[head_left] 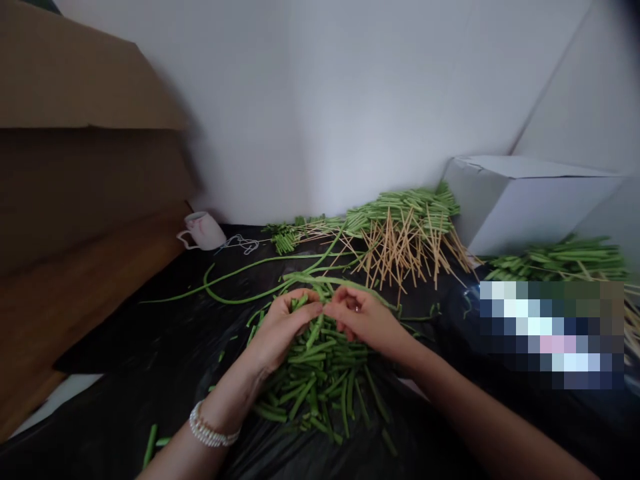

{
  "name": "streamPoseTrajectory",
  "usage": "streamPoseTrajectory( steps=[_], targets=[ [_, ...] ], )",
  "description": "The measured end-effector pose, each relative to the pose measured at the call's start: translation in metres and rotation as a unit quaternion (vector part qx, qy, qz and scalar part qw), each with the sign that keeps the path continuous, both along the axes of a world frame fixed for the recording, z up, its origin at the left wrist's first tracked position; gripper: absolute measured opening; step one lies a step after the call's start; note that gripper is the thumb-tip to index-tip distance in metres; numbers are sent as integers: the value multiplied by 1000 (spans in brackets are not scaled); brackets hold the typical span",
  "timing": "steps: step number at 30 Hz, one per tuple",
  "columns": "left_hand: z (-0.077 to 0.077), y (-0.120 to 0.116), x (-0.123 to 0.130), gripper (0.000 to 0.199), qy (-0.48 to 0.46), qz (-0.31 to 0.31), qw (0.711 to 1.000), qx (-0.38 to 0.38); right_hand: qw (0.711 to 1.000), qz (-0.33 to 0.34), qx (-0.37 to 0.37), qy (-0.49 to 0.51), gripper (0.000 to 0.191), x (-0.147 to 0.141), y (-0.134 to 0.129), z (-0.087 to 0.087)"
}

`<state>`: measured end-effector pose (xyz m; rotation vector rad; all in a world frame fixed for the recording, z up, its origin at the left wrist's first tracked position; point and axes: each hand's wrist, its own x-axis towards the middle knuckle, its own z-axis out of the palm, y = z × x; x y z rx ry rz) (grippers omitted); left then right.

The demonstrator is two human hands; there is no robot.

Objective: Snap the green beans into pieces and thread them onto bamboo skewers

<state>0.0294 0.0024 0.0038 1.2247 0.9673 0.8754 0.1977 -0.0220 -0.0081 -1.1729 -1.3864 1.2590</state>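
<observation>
Both hands meet at the fingertips above a pile of cut garlic scape pieces (pixel 310 393). My left hand (pixel 280 327), with a beaded bracelet at the wrist, is closed around a few short green pieces (pixel 299 302). Thumb and fingers of my right hand (pixel 363 319) pinch together by the left thumb, at the end of a green garlic scape (pixel 315 330). The exact grip between the fingertips is partly hidden. Just beyond the hands, long uncut scapes (pixel 245 300) curve across the black plastic sheet (pixel 125 393).
Skewered green pieces (pixel 405 207) with bare wooden sticks (pixel 400 253) lie by the wall, and another green bundle (pixel 560 260) sits at right. A white box (pixel 540 200), a tipped mug (pixel 204 231), tangled string (pixel 244 244) and a large cardboard box (pixel 85 80) surround the sheet.
</observation>
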Motion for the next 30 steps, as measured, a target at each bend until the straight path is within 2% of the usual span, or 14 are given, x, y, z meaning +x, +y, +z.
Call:
streamPoseTrajectory(
  steps=[7,12,17,20,24,30],
  targets=[
    [4,-3,-2,22,35,-93,995,-11,995,44,5,95,27,3,1,1],
    [6,-3,-1,22,66,-119,991,0,994,26,14,105,21,2,-2,4],
    [3,-4,0,20,79,-112,990,29,995,24,38,91,22,2,-2,4],
    [2,-7,2,20,89,-112,986,82,995,31,40,82,22,-1,-2,1],
    [5,-10,4,20,94,-149,974,146,995,33,32,83,23,-3,-2,-4],
    [8,-9,1,19,104,-149,975,130,995,29,19,89,23,-1,-2,1]
  ],
)
